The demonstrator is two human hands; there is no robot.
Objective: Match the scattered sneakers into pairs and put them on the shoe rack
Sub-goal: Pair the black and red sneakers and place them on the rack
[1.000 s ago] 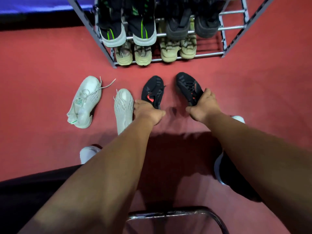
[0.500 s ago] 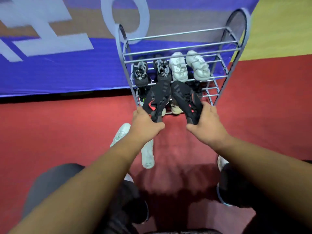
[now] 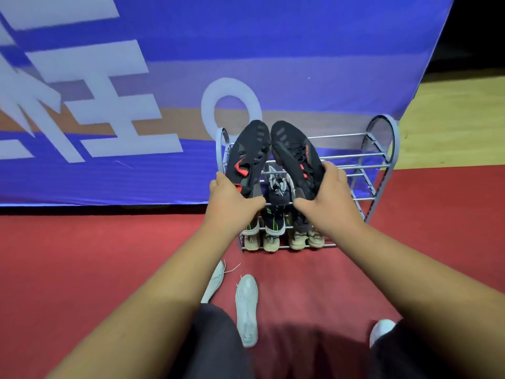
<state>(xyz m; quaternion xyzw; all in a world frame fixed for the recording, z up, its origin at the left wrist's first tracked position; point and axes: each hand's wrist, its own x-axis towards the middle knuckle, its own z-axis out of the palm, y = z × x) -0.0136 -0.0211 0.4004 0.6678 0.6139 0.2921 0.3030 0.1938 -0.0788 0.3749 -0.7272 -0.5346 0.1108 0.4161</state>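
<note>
My left hand (image 3: 232, 202) grips the heel of one black sneaker with a red tab (image 3: 250, 154). My right hand (image 3: 326, 199) grips the heel of its black partner (image 3: 296, 154). Both shoes are lifted, toes pointing away and touching, over the upper bars of the grey metal shoe rack (image 3: 382, 157). Two white sneakers lie on the red floor near my legs: one sole-up (image 3: 246, 307), one partly hidden behind my left arm (image 3: 216, 280). The rack's lower tiers hold beige pairs (image 3: 306, 239), green-striped dark shoes (image 3: 274, 224) and a black-and-white shoe (image 3: 277, 184).
A big blue banner with white lettering (image 3: 136, 91) stands right behind the rack. Red carpet (image 3: 109, 255) covers the floor; wooden flooring (image 3: 451, 124) shows at the right. My own white shoe tip (image 3: 381, 330) is at the lower right.
Both hands picked the black pair off the floor and raised it up to the rack's top level. The view tilted upward, showing more banner.
</note>
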